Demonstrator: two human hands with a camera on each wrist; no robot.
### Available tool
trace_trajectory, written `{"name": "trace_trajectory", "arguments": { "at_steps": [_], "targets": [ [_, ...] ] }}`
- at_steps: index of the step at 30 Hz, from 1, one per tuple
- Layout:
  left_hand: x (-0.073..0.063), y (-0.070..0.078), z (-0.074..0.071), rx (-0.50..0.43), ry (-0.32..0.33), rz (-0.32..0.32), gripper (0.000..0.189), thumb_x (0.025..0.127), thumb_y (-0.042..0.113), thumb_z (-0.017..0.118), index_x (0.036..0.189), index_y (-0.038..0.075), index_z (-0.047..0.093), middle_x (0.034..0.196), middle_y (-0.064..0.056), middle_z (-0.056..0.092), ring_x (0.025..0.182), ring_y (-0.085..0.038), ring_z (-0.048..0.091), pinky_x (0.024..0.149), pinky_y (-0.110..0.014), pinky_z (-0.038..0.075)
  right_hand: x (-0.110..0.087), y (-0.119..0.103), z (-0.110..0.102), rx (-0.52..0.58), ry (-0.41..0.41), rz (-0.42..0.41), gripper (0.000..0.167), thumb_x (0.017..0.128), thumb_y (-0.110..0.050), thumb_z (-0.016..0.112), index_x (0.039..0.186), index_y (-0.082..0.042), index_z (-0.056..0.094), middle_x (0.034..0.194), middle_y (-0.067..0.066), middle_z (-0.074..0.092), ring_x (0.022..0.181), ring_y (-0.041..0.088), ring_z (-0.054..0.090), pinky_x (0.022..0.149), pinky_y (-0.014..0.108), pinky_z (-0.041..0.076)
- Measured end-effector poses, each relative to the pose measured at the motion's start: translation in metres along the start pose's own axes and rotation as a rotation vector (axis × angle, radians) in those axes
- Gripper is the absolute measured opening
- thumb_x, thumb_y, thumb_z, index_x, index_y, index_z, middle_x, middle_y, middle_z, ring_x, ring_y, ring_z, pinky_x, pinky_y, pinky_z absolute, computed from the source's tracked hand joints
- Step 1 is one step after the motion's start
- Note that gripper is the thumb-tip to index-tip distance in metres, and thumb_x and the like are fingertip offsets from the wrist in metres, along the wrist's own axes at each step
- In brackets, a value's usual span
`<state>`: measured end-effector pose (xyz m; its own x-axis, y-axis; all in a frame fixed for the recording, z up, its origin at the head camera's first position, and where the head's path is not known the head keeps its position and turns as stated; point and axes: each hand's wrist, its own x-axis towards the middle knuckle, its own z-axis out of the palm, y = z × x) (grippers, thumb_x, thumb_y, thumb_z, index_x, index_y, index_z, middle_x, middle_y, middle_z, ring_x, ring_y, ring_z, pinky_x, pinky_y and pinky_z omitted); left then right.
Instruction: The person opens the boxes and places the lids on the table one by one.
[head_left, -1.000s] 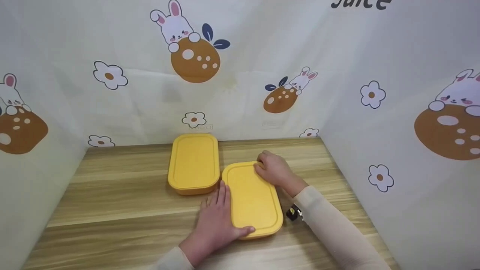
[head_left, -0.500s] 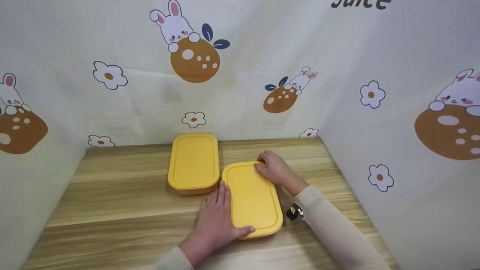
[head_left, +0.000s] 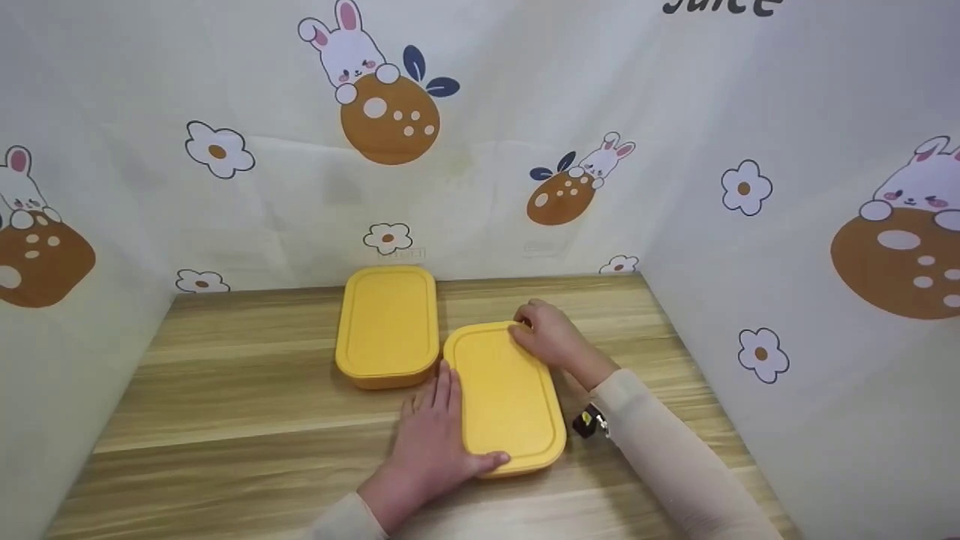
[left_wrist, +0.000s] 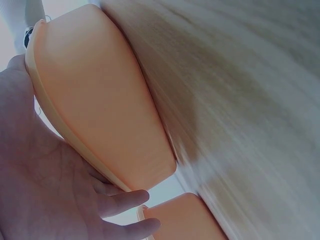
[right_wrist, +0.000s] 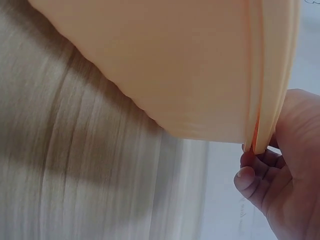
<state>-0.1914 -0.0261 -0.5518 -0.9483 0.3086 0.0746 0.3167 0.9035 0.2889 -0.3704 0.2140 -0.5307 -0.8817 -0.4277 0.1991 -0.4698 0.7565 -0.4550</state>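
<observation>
A yellow food container [right_wrist: 165, 65] stands on the wooden table, its yellow lid [head_left: 506, 397] on top. At the lid's far right corner, my right hand [head_left: 553, 337] pinches the rim between thumb and curled fingers. A narrow gap [right_wrist: 255, 132] shows between lid and container at that corner in the right wrist view. My left hand [head_left: 435, 442] rests along the container's left side, fingers extended and thumb lying on the lid's near edge. In the left wrist view, the palm [left_wrist: 45, 175] lies beside the lid rim. What the container holds is hidden.
A second yellow lidded container [head_left: 388, 326] stands at the back left, close beside the first. A small black object [head_left: 587, 421] is by the right sleeve. Printed cloth walls [head_left: 262, 202] enclose the wooden table [head_left: 225, 405] at the back and sides.
</observation>
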Motion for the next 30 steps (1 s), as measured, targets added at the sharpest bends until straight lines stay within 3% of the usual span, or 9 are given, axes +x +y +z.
{"name": "trace_trajectory", "arguments": {
  "at_steps": [7, 18, 30],
  "targets": [
    [0.000, 0.000, -0.001, 0.012, 0.011, -0.001, 0.153, 0.076, 0.107, 0.050, 0.170, -0.011, 0.024, 0.178, -0.031, 0.020, 0.160, -0.045, 0.035, 0.120, -0.072, 0.038, 0.000, 0.000, -0.003, 0.055, -0.015, 0.017, 0.019, 0.103, -0.016, 0.072, 0.108, 0.001, 0.078, 0.100, 0.010, 0.066, 0.089, 0.026, 0.062, 0.085, 0.047, 0.057],
    [0.000, 0.000, 0.000, 0.003, 0.016, 0.007, 0.152, 0.076, 0.106, 0.052, 0.170, -0.011, 0.023, 0.178, -0.031, 0.019, 0.159, -0.046, 0.036, 0.121, -0.071, 0.037, -0.003, 0.004, -0.013, 0.159, -0.072, 0.027, 0.018, 0.103, -0.014, 0.073, 0.114, -0.001, 0.080, 0.101, 0.007, 0.066, 0.088, 0.020, 0.060, 0.080, 0.038, 0.054],
    [0.002, -0.001, 0.002, 0.012, -0.013, -0.006, 0.153, 0.076, 0.108, 0.048, 0.171, -0.009, 0.021, 0.179, -0.030, 0.016, 0.161, -0.046, 0.033, 0.122, -0.072, 0.035, -0.007, 0.013, -0.026, 0.359, -0.168, 0.089, 0.029, 0.096, -0.006, 0.074, 0.124, -0.001, 0.080, 0.104, 0.009, 0.071, 0.088, 0.028, 0.065, 0.071, 0.028, 0.054]
  ]
}}
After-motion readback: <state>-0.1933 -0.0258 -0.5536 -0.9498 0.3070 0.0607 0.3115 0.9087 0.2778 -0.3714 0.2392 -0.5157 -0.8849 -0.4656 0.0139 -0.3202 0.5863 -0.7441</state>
